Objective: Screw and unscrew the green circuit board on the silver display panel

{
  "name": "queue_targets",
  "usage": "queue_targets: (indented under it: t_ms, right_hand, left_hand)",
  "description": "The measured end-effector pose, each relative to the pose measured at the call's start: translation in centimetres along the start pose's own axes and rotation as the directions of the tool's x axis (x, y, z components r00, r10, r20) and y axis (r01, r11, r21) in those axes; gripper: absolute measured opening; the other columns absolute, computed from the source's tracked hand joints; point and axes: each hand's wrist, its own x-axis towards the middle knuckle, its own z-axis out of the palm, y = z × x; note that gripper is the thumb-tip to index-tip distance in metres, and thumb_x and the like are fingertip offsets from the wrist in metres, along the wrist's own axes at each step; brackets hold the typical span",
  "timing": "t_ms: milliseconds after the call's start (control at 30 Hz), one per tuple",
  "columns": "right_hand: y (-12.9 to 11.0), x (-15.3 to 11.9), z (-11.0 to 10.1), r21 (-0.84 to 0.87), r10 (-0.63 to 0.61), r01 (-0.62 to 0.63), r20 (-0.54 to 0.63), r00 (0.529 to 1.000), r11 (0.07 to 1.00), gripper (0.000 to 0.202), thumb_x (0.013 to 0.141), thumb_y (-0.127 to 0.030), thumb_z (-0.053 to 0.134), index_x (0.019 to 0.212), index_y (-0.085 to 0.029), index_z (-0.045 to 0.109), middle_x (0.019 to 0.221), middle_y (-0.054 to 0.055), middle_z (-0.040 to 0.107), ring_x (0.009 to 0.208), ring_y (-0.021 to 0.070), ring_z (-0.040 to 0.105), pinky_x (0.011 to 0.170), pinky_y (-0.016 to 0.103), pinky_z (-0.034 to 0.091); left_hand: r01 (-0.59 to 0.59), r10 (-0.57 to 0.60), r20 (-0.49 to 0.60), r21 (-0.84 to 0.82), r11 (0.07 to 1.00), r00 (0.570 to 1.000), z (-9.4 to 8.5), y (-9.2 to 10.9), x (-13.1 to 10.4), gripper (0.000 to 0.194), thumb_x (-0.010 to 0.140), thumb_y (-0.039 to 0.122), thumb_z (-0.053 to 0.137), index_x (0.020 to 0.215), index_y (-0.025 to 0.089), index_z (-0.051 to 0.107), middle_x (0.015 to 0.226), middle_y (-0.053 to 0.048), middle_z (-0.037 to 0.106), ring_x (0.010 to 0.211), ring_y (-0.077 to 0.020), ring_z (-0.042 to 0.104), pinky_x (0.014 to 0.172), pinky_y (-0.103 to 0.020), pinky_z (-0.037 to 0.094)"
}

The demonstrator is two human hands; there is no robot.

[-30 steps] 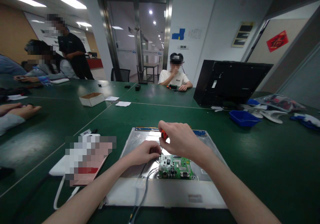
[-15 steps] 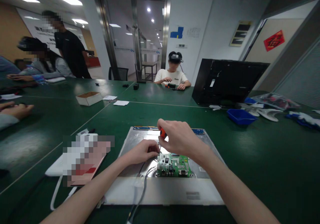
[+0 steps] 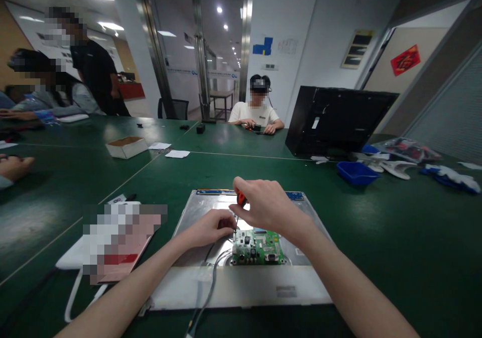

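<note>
My right hand (image 3: pixel 263 202) is closed around an orange-and-black screwdriver (image 3: pixel 241 198), held upright above the display panel. Its thin shaft points down at the upper left corner of a green circuit board (image 3: pixel 258 247). My left hand (image 3: pixel 211 227) rests beside that corner, fingers curled near the screwdriver tip; whatever is between them is too small to make out. The board lies on the metal back of a flat panel (image 3: pixel 241 288). Dark cables (image 3: pixel 214 283) run from the board's left side over the panel's front edge.
Left of the panel are a white device (image 3: pixel 71 252) and a pink item (image 3: pixel 131 247) with a white cable. A black monitor (image 3: pixel 339 122), blue tray (image 3: pixel 357 173) and open box (image 3: pixel 127 148) stand farther back. People sit across and at the left.
The view has shifted slightly, so most things appear a little farther left. Both hands keep nearly the same place over the board, and the screwdriver handle tilts a little differently.
</note>
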Motion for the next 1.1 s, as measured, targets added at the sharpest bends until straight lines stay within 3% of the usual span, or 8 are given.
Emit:
queue_targets:
  t_ms: [100, 367, 567, 800, 1000, 1100]
  right_hand:
    - [0.01, 0.08, 0.04, -0.026, 0.017, -0.016, 0.012, 1.0, 1.0, 0.027, 0.085, -0.049, 0.047, 0.089, -0.022, 0.049, 0.073, 0.001, 0.065, 0.059, 0.0137, 0.052, 0.049, 0.028, 0.017]
    - [-0.08, -0.13, -0.1, 0.051, 0.009, -0.011, 0.037, 0.999, 0.999, 0.019, 0.078, -0.028, 0.052, 0.095, -0.02, 0.048, 0.078, 0.002, 0.065, 0.061, 0.012, 0.052, 0.049, 0.027, 0.018]
    - [-0.02, 0.09, -0.04, -0.01, 0.047, -0.047, 0.025, 0.999, 0.999, 0.029, 0.085, -0.05, 0.046, 0.09, -0.021, 0.05, 0.072, 0.002, 0.064, 0.059, 0.0135, 0.052, 0.05, 0.027, 0.018]
    - [-0.09, -0.18, -0.16, 0.049, -0.008, 0.007, 0.026, 1.0, 0.999, 0.017, 0.08, -0.028, 0.05, 0.095, -0.02, 0.048, 0.077, 0.001, 0.065, 0.061, 0.0117, 0.051, 0.049, 0.027, 0.019]
    - [0.12, 0.0, 0.06, -0.013, 0.021, -0.02, 0.026, 0.999, 1.0, 0.027, 0.084, -0.048, 0.049, 0.09, -0.022, 0.05, 0.074, 0.002, 0.065, 0.06, 0.0136, 0.053, 0.049, 0.028, 0.018]
    - [0.12, -0.02, 0.03, 0.015, -0.003, 0.002, 0.035, 0.999, 1.0, 0.019, 0.084, -0.039, 0.05, 0.093, -0.022, 0.049, 0.075, 0.001, 0.065, 0.061, 0.0127, 0.052, 0.049, 0.027, 0.018]
  left_hand:
    - [0.005, -0.005, 0.001, 0.006, 1.0, 1.0, -0.11, 0.21, 0.01, 0.007, 0.079, 0.017, 0.056, 0.084, 0.015, 0.061, 0.076, -0.001, 0.062, 0.07, -0.0148, 0.056, 0.064, -0.025, 0.043]
    - [-0.022, 0.022, -0.01, 0.003, 1.0, 1.0, -0.06, 0.09, 0.01, 0.009, 0.078, 0.015, 0.057, 0.085, 0.015, 0.061, 0.074, 0.0, 0.061, 0.069, -0.014, 0.055, 0.064, -0.024, 0.042]
    - [-0.03, 0.03, -0.003, -0.011, 0.999, 1.0, -0.09, 0.08, -0.02, 0.007, 0.079, 0.016, 0.056, 0.084, 0.015, 0.06, 0.077, 0.0, 0.061, 0.071, -0.014, 0.056, 0.066, -0.024, 0.043]
    - [-0.023, 0.023, -0.008, -0.012, 1.0, 1.0, 0.02, -0.06, 0.04, 0.01, 0.077, 0.015, 0.057, 0.087, 0.015, 0.06, 0.075, 0.0, 0.061, 0.068, -0.014, 0.054, 0.063, -0.024, 0.042]
    - [0.008, -0.008, -0.003, 0.005, 1.0, 1.0, -0.1, 0.26, -0.06, 0.007, 0.079, 0.017, 0.056, 0.084, 0.016, 0.061, 0.074, 0.0, 0.061, 0.069, -0.0144, 0.056, 0.064, -0.025, 0.043]
    - [-0.001, 0.001, -0.009, 0.012, 1.0, 1.0, -0.12, 0.29, -0.06, 0.006, 0.078, 0.017, 0.057, 0.083, 0.016, 0.06, 0.072, 0.001, 0.059, 0.067, -0.0141, 0.055, 0.063, -0.024, 0.042]
